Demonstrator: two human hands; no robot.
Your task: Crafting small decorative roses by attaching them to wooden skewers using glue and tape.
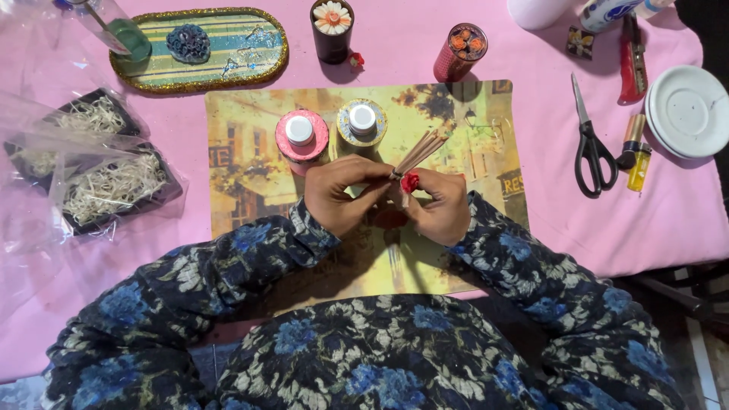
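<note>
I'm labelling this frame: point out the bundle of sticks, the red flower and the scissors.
bundle of sticks (420, 149), head view, mid-shafts.
red flower (410, 182), head view, petals.
scissors (594, 156), head view, black handles.

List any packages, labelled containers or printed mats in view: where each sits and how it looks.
Printed placemat, table centre: rectangular, yellow-brown street scene.
Pink-topped round jar, on mat above left hand: white cap.
Yellow-patterned jar, beside it: white cap.
Clear bags, far left: black trays of pale shredded filling.
White patterned bottle, top right, partly cut off.
</note>
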